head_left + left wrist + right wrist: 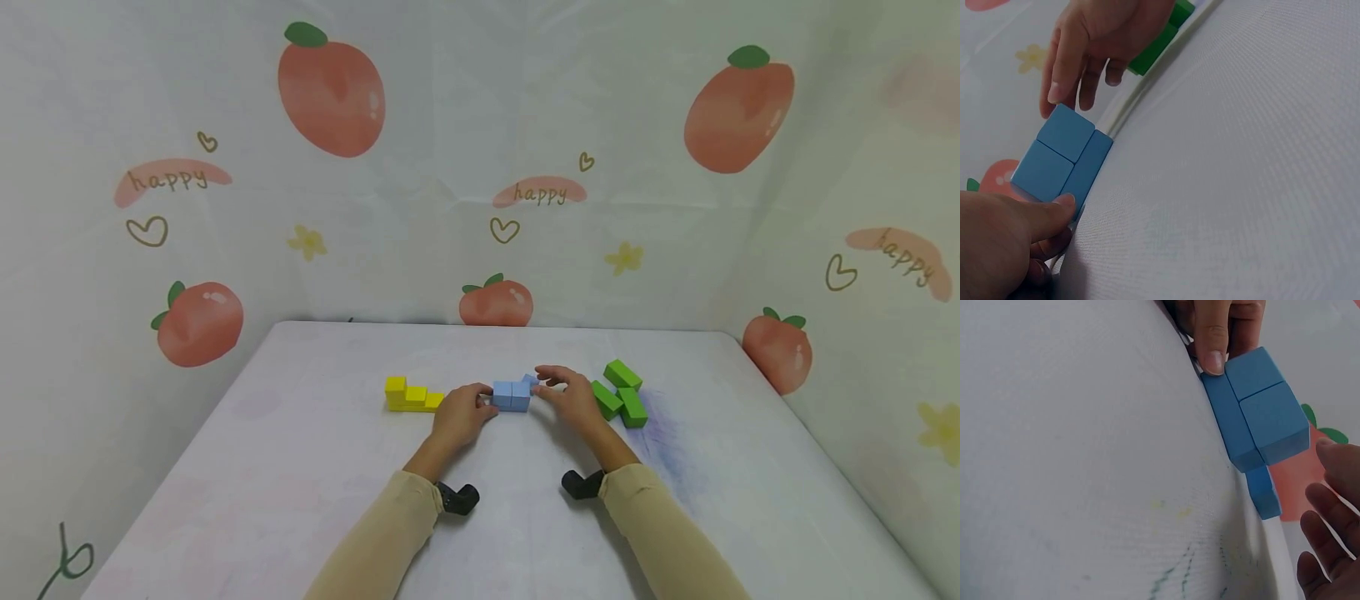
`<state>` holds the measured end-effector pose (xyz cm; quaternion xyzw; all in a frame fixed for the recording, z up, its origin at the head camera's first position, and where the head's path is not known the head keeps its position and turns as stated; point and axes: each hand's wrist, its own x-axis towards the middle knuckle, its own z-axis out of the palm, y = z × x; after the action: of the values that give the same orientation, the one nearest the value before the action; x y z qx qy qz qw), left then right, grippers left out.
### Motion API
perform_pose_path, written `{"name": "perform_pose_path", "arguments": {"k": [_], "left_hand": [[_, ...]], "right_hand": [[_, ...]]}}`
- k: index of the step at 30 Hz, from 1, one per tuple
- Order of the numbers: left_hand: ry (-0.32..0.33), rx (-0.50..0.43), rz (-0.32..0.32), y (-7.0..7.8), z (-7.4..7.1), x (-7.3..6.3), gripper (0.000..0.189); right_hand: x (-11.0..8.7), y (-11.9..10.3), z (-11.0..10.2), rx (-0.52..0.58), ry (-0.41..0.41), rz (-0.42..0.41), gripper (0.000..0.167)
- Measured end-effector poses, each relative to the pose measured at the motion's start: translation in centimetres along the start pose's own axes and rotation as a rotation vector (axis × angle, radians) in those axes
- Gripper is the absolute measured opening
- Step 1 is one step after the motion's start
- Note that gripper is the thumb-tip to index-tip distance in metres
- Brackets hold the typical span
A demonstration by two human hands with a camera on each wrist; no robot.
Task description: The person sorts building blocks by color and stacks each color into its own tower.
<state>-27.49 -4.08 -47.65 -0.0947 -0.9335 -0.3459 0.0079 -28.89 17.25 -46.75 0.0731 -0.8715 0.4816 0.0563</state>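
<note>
Two blue blocks (pixel 512 392) sit side by side on a longer blue base block (pixel 1092 164). My left hand (pixel 461 414) grips the base block's left end, its thumb (pixel 1213 359) against the near face. My right hand (pixel 572 398) is held just right of the stack, fingers loosely bent and apart, with nothing in them. In the right wrist view a gap shows between those fingers and the upper blocks. A separate small blue block (pixel 1264 492) lies behind the stack's right end, partly covered by it in the head view.
Left of my left hand stands a stepped yellow block structure (pixel 405 395), its right end partly hidden by the hand. Several green blocks (pixel 633 408) lie right of my right hand. The white table (pixel 510 517) meets a printed cloth backdrop (pixel 420 250) behind.
</note>
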Motion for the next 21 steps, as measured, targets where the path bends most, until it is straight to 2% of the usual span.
{"name": "perform_pose_path", "arguments": {"k": [6, 21], "left_hand": [[-0.008, 0.013, -0.011, 0.2, 0.0, 0.0, 0.036], [-0.017, -0.002, -0.021, 0.2, -0.1, 0.0, 0.036]], "right_hand": [[0.5, 0.4, 0.1, -0.003, 0.006, 0.041, 0.038], [1.3, 1.0, 0.9, -0.096, 0.004, 0.055, 0.043]]}}
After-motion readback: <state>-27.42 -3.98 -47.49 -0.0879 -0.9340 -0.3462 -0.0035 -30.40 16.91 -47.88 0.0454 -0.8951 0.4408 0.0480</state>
